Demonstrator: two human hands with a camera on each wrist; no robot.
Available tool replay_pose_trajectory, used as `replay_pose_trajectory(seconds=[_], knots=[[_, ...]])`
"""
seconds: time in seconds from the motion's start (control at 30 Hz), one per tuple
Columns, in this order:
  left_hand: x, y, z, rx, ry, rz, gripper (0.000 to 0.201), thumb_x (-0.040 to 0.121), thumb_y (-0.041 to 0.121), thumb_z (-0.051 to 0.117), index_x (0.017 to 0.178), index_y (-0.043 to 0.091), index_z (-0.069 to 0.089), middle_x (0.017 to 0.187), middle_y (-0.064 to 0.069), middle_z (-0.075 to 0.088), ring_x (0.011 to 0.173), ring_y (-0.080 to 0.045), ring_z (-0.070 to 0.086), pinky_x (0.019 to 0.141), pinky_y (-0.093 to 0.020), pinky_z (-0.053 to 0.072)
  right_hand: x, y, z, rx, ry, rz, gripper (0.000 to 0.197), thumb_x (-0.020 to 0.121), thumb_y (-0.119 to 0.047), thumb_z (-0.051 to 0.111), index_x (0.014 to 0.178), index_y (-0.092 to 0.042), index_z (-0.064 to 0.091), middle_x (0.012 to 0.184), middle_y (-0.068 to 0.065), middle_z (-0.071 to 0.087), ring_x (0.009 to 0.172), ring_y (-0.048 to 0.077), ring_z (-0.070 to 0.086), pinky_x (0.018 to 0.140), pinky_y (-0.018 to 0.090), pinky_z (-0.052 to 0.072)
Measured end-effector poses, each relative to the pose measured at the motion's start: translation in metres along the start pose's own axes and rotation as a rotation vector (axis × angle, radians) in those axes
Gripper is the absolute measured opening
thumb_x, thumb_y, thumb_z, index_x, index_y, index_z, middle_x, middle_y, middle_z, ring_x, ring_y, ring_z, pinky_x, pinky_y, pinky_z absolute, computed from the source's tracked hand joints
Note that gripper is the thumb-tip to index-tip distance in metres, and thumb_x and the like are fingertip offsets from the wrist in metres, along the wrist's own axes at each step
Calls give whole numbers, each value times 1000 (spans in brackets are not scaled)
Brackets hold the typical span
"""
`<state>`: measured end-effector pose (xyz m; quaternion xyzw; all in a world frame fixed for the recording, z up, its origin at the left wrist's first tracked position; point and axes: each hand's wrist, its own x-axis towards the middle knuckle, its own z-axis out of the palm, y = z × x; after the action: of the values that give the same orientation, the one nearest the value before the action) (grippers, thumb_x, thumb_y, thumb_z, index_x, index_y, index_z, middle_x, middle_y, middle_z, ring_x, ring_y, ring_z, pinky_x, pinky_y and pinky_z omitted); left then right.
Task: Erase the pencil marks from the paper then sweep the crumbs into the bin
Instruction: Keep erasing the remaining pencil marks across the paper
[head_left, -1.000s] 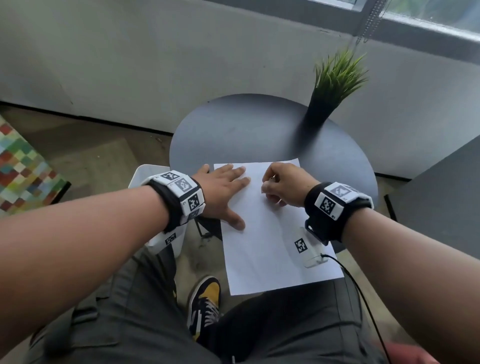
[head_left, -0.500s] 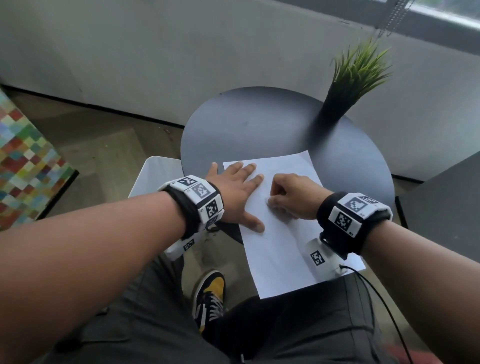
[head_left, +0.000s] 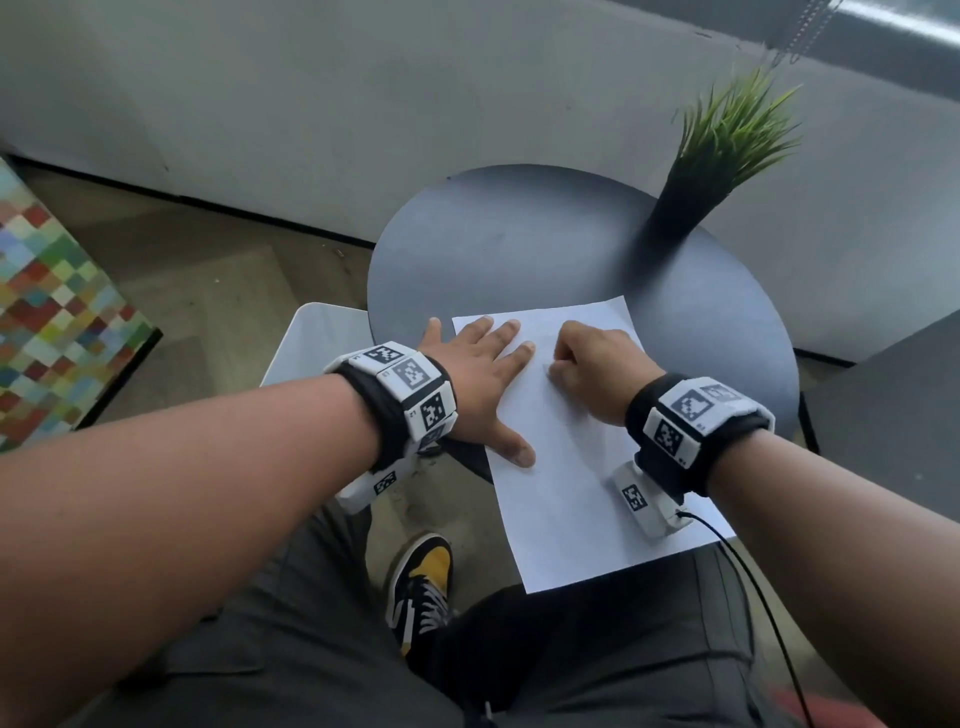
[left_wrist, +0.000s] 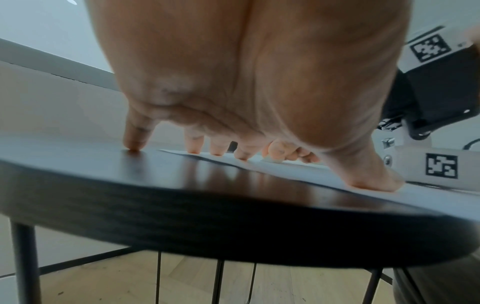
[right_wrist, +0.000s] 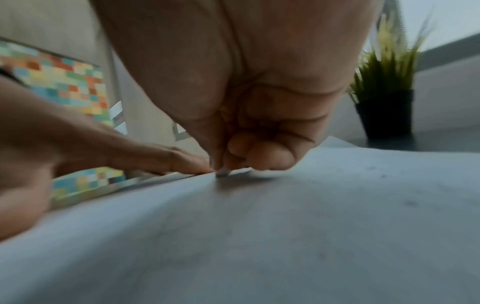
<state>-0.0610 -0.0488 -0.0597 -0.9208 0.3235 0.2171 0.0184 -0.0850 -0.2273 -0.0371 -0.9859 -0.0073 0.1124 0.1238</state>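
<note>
The right hand (head_left: 597, 371) is curled tight into a fist, and its fingertips (right_wrist: 270, 156) pinch a small pale eraser (right_wrist: 223, 172). The tip of the eraser touches the white paper (head_left: 571, 483) right under the grip. Only a little bit of the eraser sticks out, so its shape is hard to see.

Just beside that grip, on its left, the left hand (head_left: 480, 382) lies flat with its fingers (left_wrist: 193, 144) spread wide. Most of those fingers and the thumb press down on the paper. The little finger rests on the dark round table (head_left: 519, 244) past the edge of the sheet. This hand pinches nothing.

The paper runs from under both hands back toward the person, and its near end hangs over the table edge above the person's lap. A few tiny dark specks lie on the sheet close to the right grip.

Far from the grip, at the back of the table, stands a green plant (head_left: 727, 135) in a black pot. A white bin (head_left: 317, 343) sits on the floor under the left wrist, beside the table.
</note>
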Motion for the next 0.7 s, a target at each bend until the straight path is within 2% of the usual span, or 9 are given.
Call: replay_pose_trajectory(seconds=[0.03,0.13,0.17,0.3,0.33,0.43,0.5,0.6,0.7], knots=[[0,0,0,-5,-1,1,129,58,96,48,156,32,-7,164,5,-18,150,-21,-15,115,-66,3,-2,-3,2,-38,-7,-62,7,90,-23,49,91,-16,50,87,4,59,85,27,53,67,32,39],[-1,0,0,-33,-1,10,129,58,95,50,156,32,-6,164,5,-18,150,-20,-16,114,-67,2,-15,-15,3,-100,-221,-327,6,90,-22,53,88,-19,48,81,0,58,81,24,54,71,34,43],[0,0,0,-34,0,10,129,58,95,50,156,33,-7,163,5,-18,150,-20,-17,114,-67,1,-15,-15,0,-96,-246,-325,7,90,-21,54,87,-20,48,81,-1,58,81,23,54,73,34,43],[-1,0,1,-13,1,3,129,59,96,48,155,32,-8,163,5,-18,150,-20,-16,114,-67,2,-3,-2,-6,-99,-41,-51,9,91,-23,48,94,-15,48,88,6,58,84,29,54,63,33,40],[-1,0,2,-15,1,3,129,59,96,48,156,32,-8,163,5,-18,150,-20,-16,114,-67,2,-7,-5,-4,-125,-52,-101,10,92,-22,47,96,-12,48,88,7,58,83,29,54,64,33,40],[-1,0,1,-38,1,7,129,58,95,51,156,33,-6,163,6,-18,150,-20,-17,114,-68,1,-22,-22,1,-113,-261,-336,5,92,-20,51,94,-17,48,85,0,56,79,23,50,69,31,38],[1,0,1,-29,5,7,129,58,95,50,156,33,-7,163,6,-18,150,-21,-16,114,-68,1,-16,-17,-4,-84,-250,-268,3,91,-20,51,91,-19,48,86,0,57,83,25,54,71,31,40],[1,-1,2,-14,5,3,129,58,96,48,155,33,-8,163,6,-19,150,-21,-16,114,-67,2,-2,-3,-5,-89,-44,1,12,91,-24,45,96,-13,47,92,9,59,84,31,55,68,34,46],[1,-2,3,-35,3,8,130,57,96,50,156,33,-7,163,6,-19,150,-20,-17,114,-68,1,-16,-17,4,-90,-152,-211,15,93,-21,48,104,-12,49,88,7,60,79,26,50,69,35,43]])
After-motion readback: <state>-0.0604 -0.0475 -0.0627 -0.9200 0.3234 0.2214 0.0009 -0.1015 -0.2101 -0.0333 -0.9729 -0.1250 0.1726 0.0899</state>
